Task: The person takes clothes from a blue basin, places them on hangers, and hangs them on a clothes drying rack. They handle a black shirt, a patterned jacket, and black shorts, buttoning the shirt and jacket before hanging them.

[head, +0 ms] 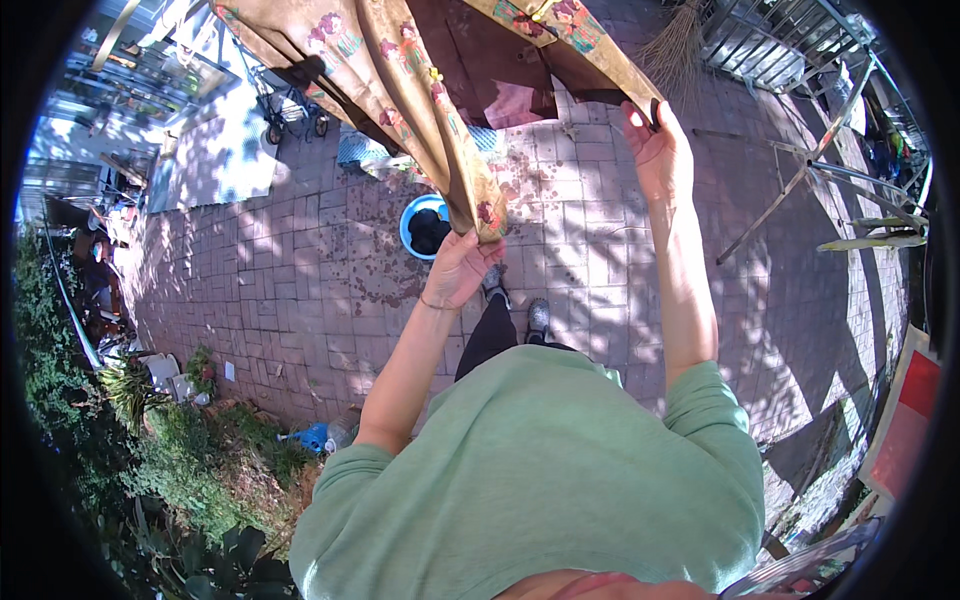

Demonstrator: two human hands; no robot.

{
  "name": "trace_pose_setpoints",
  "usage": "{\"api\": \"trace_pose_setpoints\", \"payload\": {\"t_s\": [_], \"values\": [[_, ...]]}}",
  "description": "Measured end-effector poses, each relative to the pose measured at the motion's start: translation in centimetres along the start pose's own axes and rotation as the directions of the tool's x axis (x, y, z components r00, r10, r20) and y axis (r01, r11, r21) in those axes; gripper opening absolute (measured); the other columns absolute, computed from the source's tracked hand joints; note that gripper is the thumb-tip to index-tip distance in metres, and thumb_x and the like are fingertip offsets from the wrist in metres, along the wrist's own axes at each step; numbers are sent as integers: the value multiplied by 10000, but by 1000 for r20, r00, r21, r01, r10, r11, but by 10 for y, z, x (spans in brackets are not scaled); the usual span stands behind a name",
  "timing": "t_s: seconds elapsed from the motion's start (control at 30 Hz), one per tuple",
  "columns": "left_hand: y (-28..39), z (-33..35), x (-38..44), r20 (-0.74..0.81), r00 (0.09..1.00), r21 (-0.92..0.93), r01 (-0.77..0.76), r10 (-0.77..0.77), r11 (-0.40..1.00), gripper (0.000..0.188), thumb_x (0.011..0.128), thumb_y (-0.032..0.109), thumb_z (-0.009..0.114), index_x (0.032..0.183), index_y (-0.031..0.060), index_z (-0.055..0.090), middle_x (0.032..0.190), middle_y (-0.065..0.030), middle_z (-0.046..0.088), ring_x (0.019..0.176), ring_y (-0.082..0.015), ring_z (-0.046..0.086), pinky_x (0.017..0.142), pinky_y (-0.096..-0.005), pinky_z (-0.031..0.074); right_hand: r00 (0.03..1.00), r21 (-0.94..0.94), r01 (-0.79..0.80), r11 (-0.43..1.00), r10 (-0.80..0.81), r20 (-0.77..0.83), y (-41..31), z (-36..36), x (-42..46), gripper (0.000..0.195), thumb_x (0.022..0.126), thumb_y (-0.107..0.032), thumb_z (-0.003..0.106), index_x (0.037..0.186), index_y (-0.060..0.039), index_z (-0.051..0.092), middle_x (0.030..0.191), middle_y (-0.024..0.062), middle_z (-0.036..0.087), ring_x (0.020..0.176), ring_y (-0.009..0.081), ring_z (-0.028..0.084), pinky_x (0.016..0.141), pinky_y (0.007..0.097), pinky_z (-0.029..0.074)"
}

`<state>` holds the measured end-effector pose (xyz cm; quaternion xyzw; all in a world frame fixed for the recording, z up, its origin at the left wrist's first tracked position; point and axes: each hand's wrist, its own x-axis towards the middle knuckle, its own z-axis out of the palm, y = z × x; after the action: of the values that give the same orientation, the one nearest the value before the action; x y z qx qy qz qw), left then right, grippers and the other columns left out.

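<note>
A tan garment or cloth [375, 60] printed with small figures hangs down from the top of the view, its dark brown inner side partly showing. My left hand [461, 266] pinches one lower corner between thumb and fingers. At another edge, higher and to the right, my right hand [660, 154] grips the same cloth. The fabric spreads in folds between both hands; its upper end lies outside the picture. On the paving just beyond my left hand stands a light blue basin [406, 234], with dark, bunched items [429, 231] inside. Part of that basin is hidden by the hand.
Wet spots mark the brick paving [315, 262] around the basin. A twig broom [675, 49] and a metal rack [810, 161] stand at right. Far left are a wheeled cart [292, 112] and a pale sheet [217, 161]. Plants [187, 450] and a blue watering can [311, 436] lie lower left.
</note>
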<state>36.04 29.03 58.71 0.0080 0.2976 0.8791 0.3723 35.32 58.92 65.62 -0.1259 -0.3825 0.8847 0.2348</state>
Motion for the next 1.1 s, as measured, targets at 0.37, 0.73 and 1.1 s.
{"api": "trace_pose_setpoints", "payload": {"t_s": [0.37, 0.73, 1.1], "values": [[-4, -10, 20, -193, 981, 140, -4, 31, 990, 242, 861, 242, 525, 1036, 73, 526, 940, -53, 600, 871, -148, 568, 758, -306, 461, 930, 26, -363, 931, 364, -55, 87, -18, 50, 285, 796, -270, 591, 1001, -77, 547, 907, 51, 586, 813, 184, 552, 744, 327, 445], [-15, -71, 111, -501, 865, -6, 30, -29, 1000, 426, 838, 369, 536, 1124, 75, 424, 1080, -106, 473, 1015, -236, 459, 831, -360, 402, 775, -148, -625, 767, 587, -234, 228, 7, 81, 373, 788, -397, 587, 1027, -121, 516, 952, 61, 553, 805, 206, 526, 698, 380, 453], [-11, -217, 4, -771, 621, 103, 337, -139, 936, 611, 863, 337, 487, 1329, 43, 224, 1340, -165, 286, 1170, -313, 370, 907, -407, 371, 599, -415, -801, 432, 607, -523, 294, -186, -33, 365, 795, -382, 516, 1022, -98, 493, 855, 65, 530, 613, 178, 515, 457, 333, 419]]}}
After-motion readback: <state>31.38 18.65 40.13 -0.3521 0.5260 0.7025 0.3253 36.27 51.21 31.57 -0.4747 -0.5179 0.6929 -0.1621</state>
